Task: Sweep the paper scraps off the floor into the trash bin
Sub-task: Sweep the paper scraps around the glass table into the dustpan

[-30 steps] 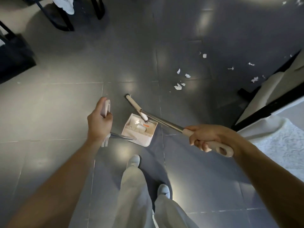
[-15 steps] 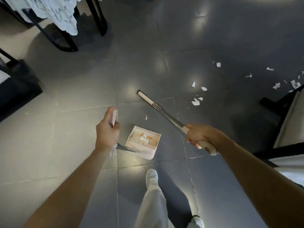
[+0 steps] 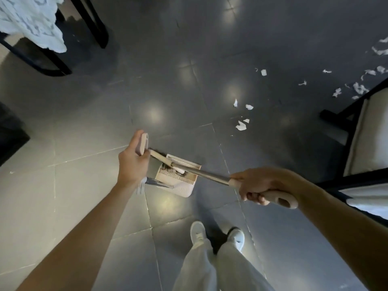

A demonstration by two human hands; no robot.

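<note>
My left hand [image 3: 132, 162] grips the pale handle of the dustpan [image 3: 182, 184], which stands on the grey floor tiles just in front of my feet. My right hand [image 3: 255, 185] grips the beige end of the broom [image 3: 201, 173]. Its metal shaft crosses over the pan, and its head lies at the pan's far left edge, next to my left hand. A few pale scraps lie inside the pan. White paper scraps [image 3: 241, 125] lie on the floor ahead to the right, and several more paper scraps [image 3: 359, 88] are scattered farther right. No trash bin is in view.
A black-framed chair with a pale cushion [image 3: 365, 131] stands at the right. Black furniture legs [image 3: 92, 24] and a white lace cloth [image 3: 31, 22] are at the top left. A dark object [image 3: 10, 135] sits at the left edge. My white shoes [image 3: 218, 236] are below the pan.
The broom head has swung from the floor ahead back to the pan's far left edge. My right hand has moved right. The small scrap in front of the pan is gone.
</note>
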